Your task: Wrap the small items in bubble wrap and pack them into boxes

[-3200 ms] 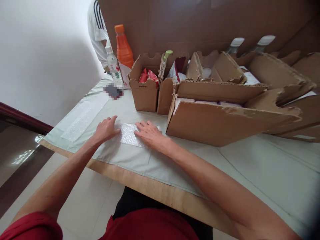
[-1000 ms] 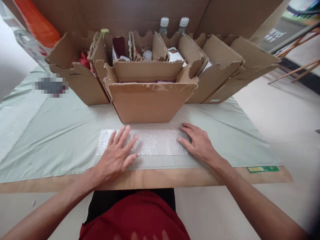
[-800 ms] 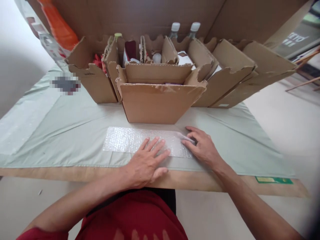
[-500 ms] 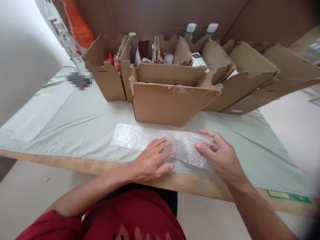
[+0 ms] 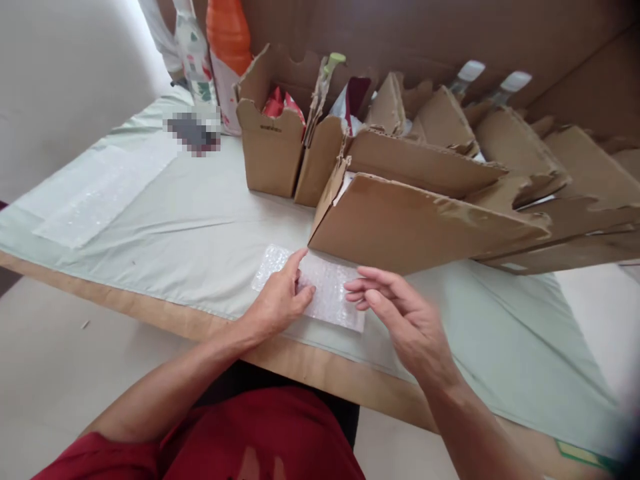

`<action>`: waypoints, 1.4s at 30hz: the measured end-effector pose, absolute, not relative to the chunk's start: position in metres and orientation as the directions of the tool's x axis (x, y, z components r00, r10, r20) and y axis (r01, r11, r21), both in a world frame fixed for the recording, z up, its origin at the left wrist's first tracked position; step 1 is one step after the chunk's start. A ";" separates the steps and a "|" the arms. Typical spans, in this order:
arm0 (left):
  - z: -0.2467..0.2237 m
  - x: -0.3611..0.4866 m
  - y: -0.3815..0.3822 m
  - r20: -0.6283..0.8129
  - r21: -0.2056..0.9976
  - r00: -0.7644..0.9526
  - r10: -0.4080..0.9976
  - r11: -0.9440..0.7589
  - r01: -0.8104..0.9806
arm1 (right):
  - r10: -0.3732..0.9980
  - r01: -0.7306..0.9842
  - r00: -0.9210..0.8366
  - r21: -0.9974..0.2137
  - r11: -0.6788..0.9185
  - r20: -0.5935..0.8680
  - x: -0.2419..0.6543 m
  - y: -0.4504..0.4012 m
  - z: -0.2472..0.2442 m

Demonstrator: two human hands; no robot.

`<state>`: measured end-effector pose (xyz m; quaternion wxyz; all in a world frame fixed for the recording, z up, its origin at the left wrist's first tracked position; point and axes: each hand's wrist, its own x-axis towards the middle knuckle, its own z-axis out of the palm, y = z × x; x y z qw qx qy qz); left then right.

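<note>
So there's a red shirt [image 5: 270, 433] right up against the table edge [image 5: 220, 340]. Right hand [image 5: 400, 310] is loosely curled, nothing gripped, can't tell if it's touching the bubble wrap [image 5: 330, 293]. Left hand [image 5: 280, 297] is spread open on that piece, which lies on the pale cloth [image 5: 200, 247] just before a cardboard box [image 5: 415, 227]. Behind that, more boxes, then an orange-topped bottle [image 5: 227, 40].

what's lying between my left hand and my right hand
Bubble wrap lies on the cloth between your left hand and right hand, in the head view.
</note>
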<state>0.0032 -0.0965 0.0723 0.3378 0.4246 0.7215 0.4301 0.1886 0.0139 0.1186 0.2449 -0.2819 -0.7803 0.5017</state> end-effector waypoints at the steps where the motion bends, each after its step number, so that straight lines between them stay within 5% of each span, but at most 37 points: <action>1: 0.071 0.002 -0.097 -0.097 0.882 -0.410 0.907 0.269 0.386 | 0.686 0.237 -0.710 -0.863 0.445 0.159 0.191 0.015 0.119; 6: 0.069 -0.004 -0.099 -0.039 0.689 -0.429 0.903 0.335 0.643 | 0.412 0.269 -0.862 -0.421 0.866 0.297 0.190 0.016 0.099; 11: 0.070 -0.009 -0.097 -0.060 0.468 -0.425 0.903 0.402 0.787 | 0.378 0.343 -0.897 -0.180 0.922 0.230 0.181 0.009 0.065; 16: 0.075 -0.007 -0.103 0.118 0.341 -0.426 0.897 0.366 0.866 | 0.401 0.359 -0.882 -0.200 0.912 0.248 0.186 0.005 0.056; 20: 0.082 -0.003 -0.107 0.328 0.233 -0.167 0.930 0.091 0.968 | 0.379 0.325 -0.897 -0.239 0.915 0.229 0.189 0.009 0.064; 25: 0.082 -0.012 -0.099 0.177 0.182 0.151 0.973 -0.183 0.966 | 0.341 0.294 -0.901 -0.203 0.934 0.269 0.185 0.016 0.074; 37: 0.065 -0.025 -0.095 0.152 0.334 0.089 0.984 -0.135 0.933 | 0.269 0.248 -0.945 -0.128 0.960 0.186 0.188 0.019 0.042; 42: 0.064 -0.025 -0.095 0.196 0.340 0.085 0.977 -0.149 0.929 | 0.288 0.211 -0.922 -0.288 0.934 0.258 0.192 0.026 0.049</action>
